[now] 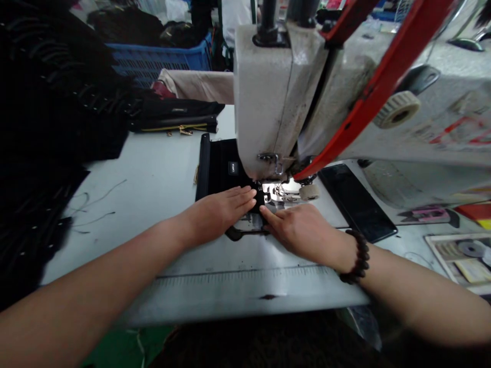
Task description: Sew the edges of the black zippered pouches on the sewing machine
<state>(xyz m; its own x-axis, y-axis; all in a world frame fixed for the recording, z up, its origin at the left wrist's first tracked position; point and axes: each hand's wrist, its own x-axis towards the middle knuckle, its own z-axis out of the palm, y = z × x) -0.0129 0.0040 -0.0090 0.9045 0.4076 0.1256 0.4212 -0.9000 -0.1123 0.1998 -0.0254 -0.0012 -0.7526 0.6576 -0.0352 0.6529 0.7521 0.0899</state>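
A black fabric piece [222, 163] with a small label lies flat under the presser foot [267, 194] of a sewing machine [264, 102]. Its left end has a stiff dark edge, and its right part is hidden by the machine head. My left hand [218, 212] rests palm down on the near side of the fabric, fingers stretched out flat toward the foot. Just right of it, my right hand [303, 230] reaches in with the index finger extended to the fabric's near right corner, beside the metal plate. Its other fingers are partly hidden beneath the hand.
Black zippered pouches [176, 115] lie behind the fabric, and a pile of black items [53, 102] rises at left. A phone [356, 202], pink-handled snips [425, 214] and a parts tray [460, 255] sit at right. A blue crate [161, 59] stands beyond the table.
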